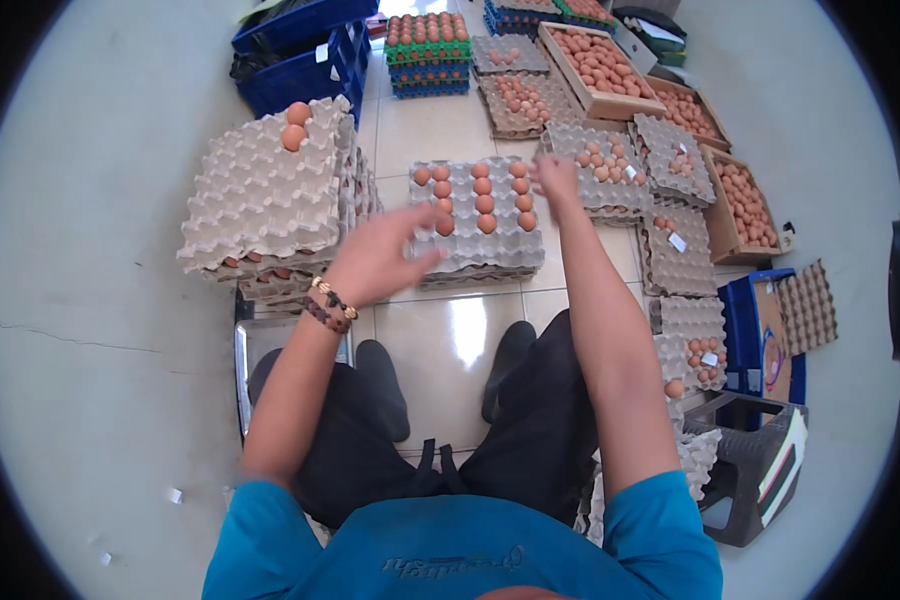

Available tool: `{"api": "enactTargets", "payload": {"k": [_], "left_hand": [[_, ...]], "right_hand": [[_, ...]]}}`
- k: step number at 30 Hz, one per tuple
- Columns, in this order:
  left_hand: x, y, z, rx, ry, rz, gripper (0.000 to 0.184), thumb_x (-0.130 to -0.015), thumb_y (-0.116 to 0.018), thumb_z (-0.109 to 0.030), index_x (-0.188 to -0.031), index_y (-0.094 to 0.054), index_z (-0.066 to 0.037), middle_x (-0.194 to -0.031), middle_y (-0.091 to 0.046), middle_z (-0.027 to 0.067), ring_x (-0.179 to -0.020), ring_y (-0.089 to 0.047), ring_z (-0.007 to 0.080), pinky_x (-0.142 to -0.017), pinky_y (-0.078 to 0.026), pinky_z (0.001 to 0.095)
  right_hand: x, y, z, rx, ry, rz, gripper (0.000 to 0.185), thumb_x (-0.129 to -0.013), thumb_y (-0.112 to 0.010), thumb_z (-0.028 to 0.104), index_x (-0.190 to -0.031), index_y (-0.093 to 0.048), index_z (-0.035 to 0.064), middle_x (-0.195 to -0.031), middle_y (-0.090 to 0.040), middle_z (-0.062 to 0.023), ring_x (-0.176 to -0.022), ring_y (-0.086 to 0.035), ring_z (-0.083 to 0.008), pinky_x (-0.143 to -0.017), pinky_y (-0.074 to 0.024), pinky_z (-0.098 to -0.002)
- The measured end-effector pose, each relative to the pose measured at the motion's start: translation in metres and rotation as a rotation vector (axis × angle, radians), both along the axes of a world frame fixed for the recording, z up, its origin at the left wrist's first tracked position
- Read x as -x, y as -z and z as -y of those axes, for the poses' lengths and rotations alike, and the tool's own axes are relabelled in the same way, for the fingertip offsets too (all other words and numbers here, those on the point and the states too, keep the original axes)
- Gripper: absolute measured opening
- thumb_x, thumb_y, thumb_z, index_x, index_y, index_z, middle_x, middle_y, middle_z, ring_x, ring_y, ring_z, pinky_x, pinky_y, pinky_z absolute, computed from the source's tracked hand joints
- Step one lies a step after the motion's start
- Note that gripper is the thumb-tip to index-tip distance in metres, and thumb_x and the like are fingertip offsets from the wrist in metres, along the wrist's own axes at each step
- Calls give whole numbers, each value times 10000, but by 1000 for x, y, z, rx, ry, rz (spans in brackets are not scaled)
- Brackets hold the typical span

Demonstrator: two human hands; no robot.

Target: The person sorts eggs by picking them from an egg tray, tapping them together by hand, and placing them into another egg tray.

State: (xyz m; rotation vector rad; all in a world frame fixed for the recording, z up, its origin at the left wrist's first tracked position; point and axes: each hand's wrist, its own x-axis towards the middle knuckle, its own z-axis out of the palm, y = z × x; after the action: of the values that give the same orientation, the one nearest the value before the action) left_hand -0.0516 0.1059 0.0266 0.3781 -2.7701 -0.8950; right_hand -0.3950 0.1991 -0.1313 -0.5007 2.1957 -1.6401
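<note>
A grey egg tray (480, 250) lies on a stack in front of me, with brown eggs (484, 201) in several columns. My left hand (385, 255) is above the tray's near left corner, open with thumb and fingers apart and nothing visible in it. My right hand (554, 178) is by the tray's right edge, next to another carton tray (595, 195) with lighter eggs (606, 162). Its fingers are curled in, and whatever they may hold is hidden.
At left stands a tall stack of carton trays (255, 190) with two eggs (294, 127) on top. Wooden crates of eggs (600, 75) and more trays (680, 260) line the right. Blue crates (305, 75) are behind; a dark stool (755, 460) is at lower right.
</note>
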Motion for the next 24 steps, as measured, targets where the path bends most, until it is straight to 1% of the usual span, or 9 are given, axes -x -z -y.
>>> {"api": "enactTargets", "payload": {"k": [2, 5, 7, 8, 9, 12, 15, 21, 24], "left_hand": [[-3, 28, -12, -4, 116, 295, 427, -877, -690, -297, -1253, -626, -105, -1054, -691, 131, -947, -669, 280, -844, -533, 385], [-6, 56, -20, 93, 171, 675, 459, -881, -669, -333, -1270, -604, -97, -1111, -676, 159, -996, -660, 334, -869, -532, 429], [-2, 61, -17, 160, 138, 759, 450, -887, -654, -338, -1260, -602, -91, -1118, -666, 172, -1017, -651, 357, -877, -530, 448], [1, 61, -15, 175, 119, 658, 445, -887, -656, -334, -1254, -602, -89, -1101, -665, 173, -1013, -652, 357, -871, -531, 450], [2, 54, -16, 184, 100, 559, 439, -886, -658, -330, -1247, -602, -87, -1083, -664, 174, -1010, -652, 357, -866, -531, 452], [6, 42, -18, 167, 109, 319, 421, -884, -665, -319, -1230, -599, -88, -1023, -657, 163, -969, -652, 352, -839, -532, 455], [10, 42, -21, 184, 131, 317, 423, -884, -670, -319, -1228, -597, -84, -1010, -649, 144, -948, -650, 323, -829, -527, 449], [11, 43, -20, 216, 84, 508, 396, -896, -667, -337, -1189, -592, -81, -1059, -634, 124, -1023, -632, 290, -847, -509, 434], [11, 41, -20, 207, 88, 493, 396, -900, -664, -338, -1188, -590, -77, -1064, -634, 128, -1027, -632, 289, -855, -509, 436]], "right_hand": [[34, 72, -23, -419, -118, 72, 246, -850, -633, 232, -978, -680, 28, -874, -680, -80, -725, -669, -203, -580, -539, -343], [-5, 26, -41, -1025, -267, -42, 284, -802, -654, 218, -1001, -707, 23, -870, -710, -105, -720, -691, -241, -575, -556, -381], [3, 36, -29, -935, -401, -197, 308, -785, -655, 207, -1017, -718, 16, -882, -722, -145, -756, -706, -261, -618, -569, -393], [9, 41, -21, -888, -466, -273, 321, -776, -656, 202, -1026, -723, 12, -888, -727, -165, -774, -714, -271, -639, -576, -399], [10, 32, -11, -942, -502, -203, 512, -734, -751, 274, -1164, -653, 14, -1148, -690, -189, -1056, -679, -313, -885, -545, -415], [28, 61, 15, -1008, -462, -359, 498, -724, -764, 269, -1147, -650, 33, -1171, -684, -183, -1077, -672, -320, -912, -541, -416], [6, 61, 26, -957, -166, -350, 492, -715, -778, 298, -1119, -659, 43, -1157, -693, -174, -1084, -670, -321, -916, -542, -421], [11, 73, 36, -1080, -74, -328, 490, -681, -796, 331, -1071, -684, 57, -1112, -707, -150, -988, -688, -299, -821, -570, -419], [77, 125, 11, -621, -105, 157, 384, -719, -757, 333, -1010, -669, 99, -981, -697, -67, -845, -663, -203, -703, -582, -367]]}}
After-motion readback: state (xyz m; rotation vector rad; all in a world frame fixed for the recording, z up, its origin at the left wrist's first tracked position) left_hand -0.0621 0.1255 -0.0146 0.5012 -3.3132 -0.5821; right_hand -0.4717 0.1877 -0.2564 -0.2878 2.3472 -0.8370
